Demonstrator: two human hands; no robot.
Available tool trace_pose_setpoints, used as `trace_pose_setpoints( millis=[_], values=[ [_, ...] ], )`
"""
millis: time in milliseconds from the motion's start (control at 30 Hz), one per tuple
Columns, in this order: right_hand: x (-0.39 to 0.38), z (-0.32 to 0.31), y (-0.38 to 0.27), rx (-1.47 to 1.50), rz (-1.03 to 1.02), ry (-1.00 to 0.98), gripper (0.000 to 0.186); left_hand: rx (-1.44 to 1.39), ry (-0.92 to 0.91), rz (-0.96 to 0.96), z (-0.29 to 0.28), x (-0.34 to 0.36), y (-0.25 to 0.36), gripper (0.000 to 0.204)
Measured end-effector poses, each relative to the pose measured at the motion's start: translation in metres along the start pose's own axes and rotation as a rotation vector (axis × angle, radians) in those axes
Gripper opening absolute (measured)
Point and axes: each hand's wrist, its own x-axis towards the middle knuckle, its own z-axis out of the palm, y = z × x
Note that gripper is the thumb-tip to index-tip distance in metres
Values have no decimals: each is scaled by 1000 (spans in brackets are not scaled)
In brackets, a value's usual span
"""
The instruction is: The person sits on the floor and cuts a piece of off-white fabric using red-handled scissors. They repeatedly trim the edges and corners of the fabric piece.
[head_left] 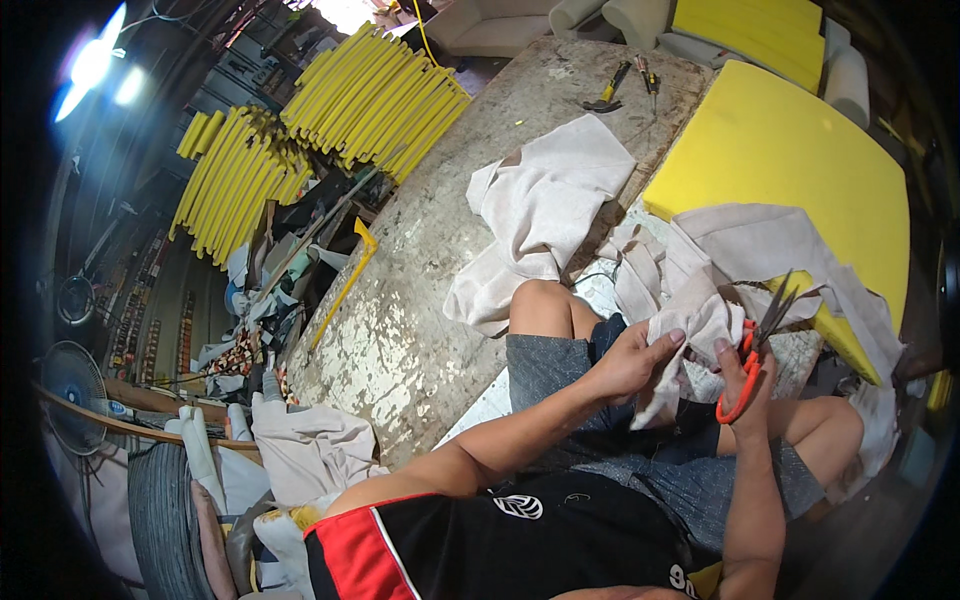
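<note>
Yellow foam [785, 160] nearby, white-printed shirt [490, 545] below, left fingers [664, 348] pinch cloth [700, 308], right fingers [729, 359] grip scissors [749, 340].

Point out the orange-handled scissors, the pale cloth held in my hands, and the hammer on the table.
Orange-handled scissors [770, 321]: head view, on the blades near the handles.
Pale cloth [704, 318]: head view, on a folded stretch.
Hammer [613, 87]: head view, on its handle.

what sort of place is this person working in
Likely an upholstery workshop: a thick yellow foam-like slab, a pale sofa-like seat in the background, and orange-handled scissors held beside pale fabric all suggest it.
</note>
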Motion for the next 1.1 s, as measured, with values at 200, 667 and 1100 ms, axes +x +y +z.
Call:
trace_pose_setpoints(
  millis=[200,667,1100],
  values=[
    [14,-13,19,37,25,22,16,-126,233,23,1,9,4,23],
    [-22,7,8,78,170,-561,44,-273,166,240,-11,22,28,42],
    [-21,7,9,-46,334,-662,63,-302,161,269,-10,22,28,43]
  ],
)
